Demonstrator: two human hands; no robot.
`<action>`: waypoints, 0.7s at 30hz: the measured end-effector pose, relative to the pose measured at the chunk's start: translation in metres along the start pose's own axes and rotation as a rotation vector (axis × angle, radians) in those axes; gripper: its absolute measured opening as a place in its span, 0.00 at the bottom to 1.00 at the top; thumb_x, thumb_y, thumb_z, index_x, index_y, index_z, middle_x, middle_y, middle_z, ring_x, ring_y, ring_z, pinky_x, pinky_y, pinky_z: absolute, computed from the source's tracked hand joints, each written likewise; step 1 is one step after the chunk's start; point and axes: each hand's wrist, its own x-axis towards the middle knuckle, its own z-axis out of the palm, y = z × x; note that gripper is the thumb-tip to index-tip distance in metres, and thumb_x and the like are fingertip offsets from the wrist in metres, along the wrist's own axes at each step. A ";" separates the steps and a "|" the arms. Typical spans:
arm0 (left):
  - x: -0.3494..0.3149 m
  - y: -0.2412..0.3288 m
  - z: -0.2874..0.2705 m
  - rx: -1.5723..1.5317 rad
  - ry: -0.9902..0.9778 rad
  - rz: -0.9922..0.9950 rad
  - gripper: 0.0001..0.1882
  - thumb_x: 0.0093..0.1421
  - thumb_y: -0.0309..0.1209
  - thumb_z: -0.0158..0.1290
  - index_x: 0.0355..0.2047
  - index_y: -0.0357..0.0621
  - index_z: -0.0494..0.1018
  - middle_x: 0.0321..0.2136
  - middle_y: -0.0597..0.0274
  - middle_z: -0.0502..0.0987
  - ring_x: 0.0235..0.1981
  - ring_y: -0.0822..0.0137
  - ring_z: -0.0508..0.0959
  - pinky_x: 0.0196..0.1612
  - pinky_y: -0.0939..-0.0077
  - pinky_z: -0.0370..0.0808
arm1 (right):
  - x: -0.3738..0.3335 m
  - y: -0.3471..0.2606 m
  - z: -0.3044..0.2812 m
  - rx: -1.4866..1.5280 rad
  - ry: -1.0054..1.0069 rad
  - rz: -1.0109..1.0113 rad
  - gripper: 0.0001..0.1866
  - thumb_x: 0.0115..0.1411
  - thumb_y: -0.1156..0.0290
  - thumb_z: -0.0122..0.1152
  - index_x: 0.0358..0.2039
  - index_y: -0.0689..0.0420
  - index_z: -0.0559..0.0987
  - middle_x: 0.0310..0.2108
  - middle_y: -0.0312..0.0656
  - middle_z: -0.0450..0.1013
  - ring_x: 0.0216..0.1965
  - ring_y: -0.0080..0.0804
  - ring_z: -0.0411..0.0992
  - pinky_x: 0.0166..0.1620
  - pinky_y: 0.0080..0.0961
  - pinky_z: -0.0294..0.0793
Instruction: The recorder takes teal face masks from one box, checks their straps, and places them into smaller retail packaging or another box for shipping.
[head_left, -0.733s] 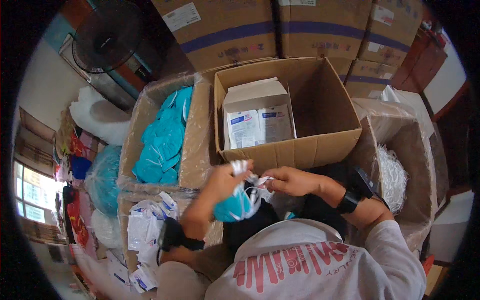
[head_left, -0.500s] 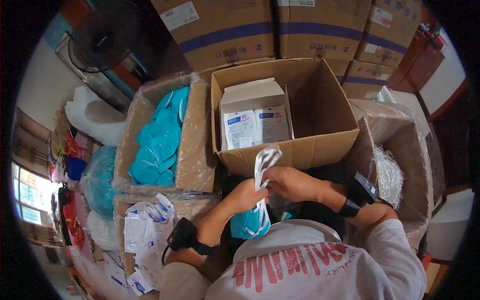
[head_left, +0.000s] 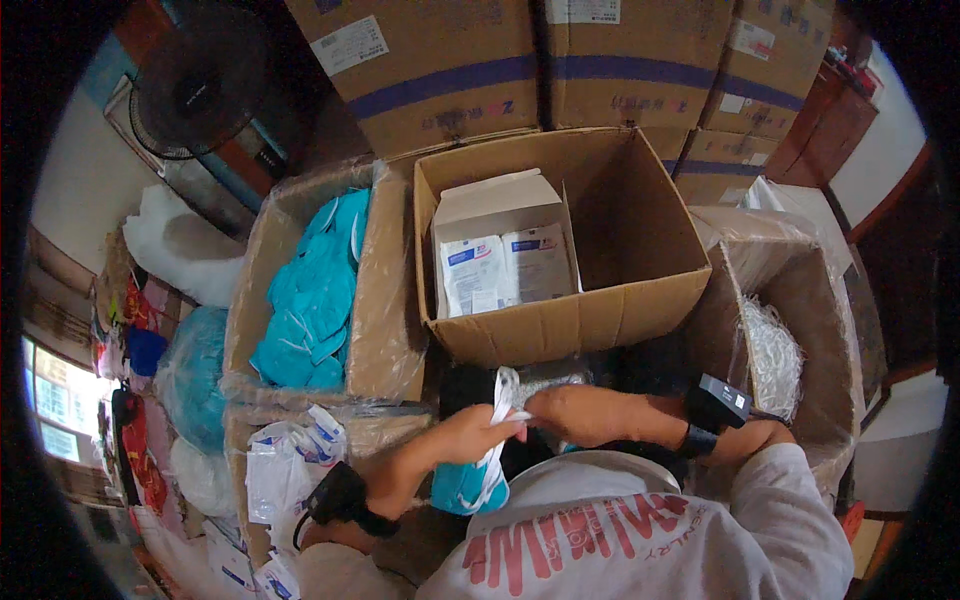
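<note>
My left hand (head_left: 478,432) is closed on white elastic straps (head_left: 507,388), which rise in a loop above its fingers. From those straps hangs a teal face mask (head_left: 458,487), just below the left hand and close to my shirt. My right hand (head_left: 560,412) meets the left one, its fingers pinched on a part of the same straps. Behind the hands, a whitish bundle (head_left: 545,381) shows in part against something dark. Both wrists wear black strapped devices.
Ahead stands an open carton (head_left: 570,335) with a smaller white box (head_left: 500,195) of packets inside. Left are a carton of teal masks (head_left: 310,300) and one of white packets (head_left: 285,470). A carton of white straps (head_left: 772,350) stands right. Stacked cartons (head_left: 450,100) rise behind.
Both hands have come lower and nearer to me with the straps and mask. The mask has swung slightly left, and the whitish bundle behind the hands has come into view.
</note>
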 end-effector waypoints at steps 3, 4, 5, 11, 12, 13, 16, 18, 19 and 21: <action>-0.002 0.003 0.004 -0.400 0.036 -0.012 0.14 0.59 0.38 0.44 0.26 0.41 0.71 0.19 0.67 0.69 0.21 0.78 0.66 0.24 0.82 0.63 | -0.005 -0.007 -0.008 0.183 0.023 -0.065 0.09 0.59 0.69 0.44 0.33 0.62 0.68 0.28 0.55 0.67 0.31 0.53 0.68 0.34 0.40 0.66; -0.004 0.005 0.011 -0.565 0.154 0.073 0.13 0.59 0.37 0.44 0.25 0.42 0.71 0.19 0.70 0.69 0.20 0.81 0.63 0.23 0.87 0.60 | -0.004 -0.009 -0.010 0.217 0.067 -0.103 0.09 0.60 0.69 0.43 0.33 0.62 0.67 0.27 0.55 0.67 0.31 0.53 0.67 0.34 0.40 0.66; -0.005 0.009 0.009 -0.706 0.164 0.073 0.13 0.59 0.37 0.44 0.24 0.42 0.71 0.19 0.70 0.69 0.19 0.81 0.63 0.22 0.87 0.60 | -0.004 -0.012 -0.014 0.250 0.111 -0.140 0.09 0.60 0.68 0.42 0.33 0.62 0.67 0.27 0.54 0.67 0.30 0.53 0.67 0.33 0.39 0.65; -0.014 0.044 -0.003 -0.211 0.463 0.285 0.15 0.61 0.37 0.41 0.23 0.41 0.68 0.15 0.67 0.65 0.17 0.75 0.64 0.21 0.79 0.62 | -0.002 -0.039 -0.039 0.271 0.181 -0.203 0.14 0.62 0.61 0.38 0.31 0.60 0.65 0.26 0.53 0.65 0.32 0.55 0.65 0.35 0.42 0.64; -0.011 0.035 -0.006 0.072 0.462 0.400 0.16 0.62 0.37 0.40 0.23 0.40 0.67 0.15 0.65 0.64 0.19 0.72 0.65 0.24 0.76 0.64 | -0.007 -0.044 -0.038 0.302 0.100 -0.125 0.19 0.63 0.56 0.36 0.31 0.61 0.65 0.26 0.53 0.65 0.31 0.52 0.66 0.35 0.40 0.65; -0.012 0.031 -0.004 0.028 0.386 0.318 0.16 0.62 0.37 0.40 0.22 0.41 0.66 0.15 0.65 0.64 0.19 0.72 0.65 0.24 0.76 0.64 | -0.009 -0.044 -0.034 0.378 0.055 -0.085 0.20 0.63 0.55 0.35 0.32 0.61 0.66 0.26 0.53 0.66 0.31 0.51 0.66 0.35 0.39 0.65; -0.017 0.018 0.007 -0.089 0.160 0.151 0.16 0.62 0.37 0.39 0.22 0.41 0.66 0.16 0.66 0.64 0.20 0.73 0.64 0.25 0.77 0.64 | -0.015 -0.034 -0.014 0.526 -0.064 0.028 0.23 0.63 0.52 0.34 0.33 0.61 0.68 0.26 0.51 0.68 0.29 0.43 0.67 0.36 0.34 0.66; -0.022 0.015 0.013 -0.218 0.016 0.116 0.16 0.62 0.38 0.39 0.23 0.41 0.66 0.16 0.67 0.64 0.21 0.74 0.64 0.25 0.77 0.64 | -0.023 -0.023 -0.009 0.476 -0.129 -0.011 0.22 0.63 0.53 0.35 0.33 0.60 0.68 0.25 0.50 0.67 0.28 0.41 0.67 0.35 0.34 0.66; -0.025 0.015 0.016 -0.282 -0.060 0.098 0.16 0.62 0.39 0.39 0.23 0.41 0.66 0.17 0.68 0.64 0.21 0.74 0.64 0.26 0.78 0.64 | -0.028 -0.020 -0.009 0.452 -0.159 -0.028 0.21 0.63 0.54 0.36 0.32 0.60 0.68 0.25 0.50 0.67 0.28 0.41 0.67 0.35 0.34 0.66; -0.032 0.019 0.024 -0.324 -0.177 0.032 0.19 0.63 0.42 0.38 0.22 0.41 0.65 0.17 0.70 0.64 0.21 0.75 0.63 0.25 0.79 0.63 | -0.043 -0.017 -0.014 0.534 -0.273 -0.133 0.19 0.63 0.57 0.38 0.31 0.62 0.67 0.24 0.48 0.67 0.26 0.33 0.64 0.32 0.32 0.65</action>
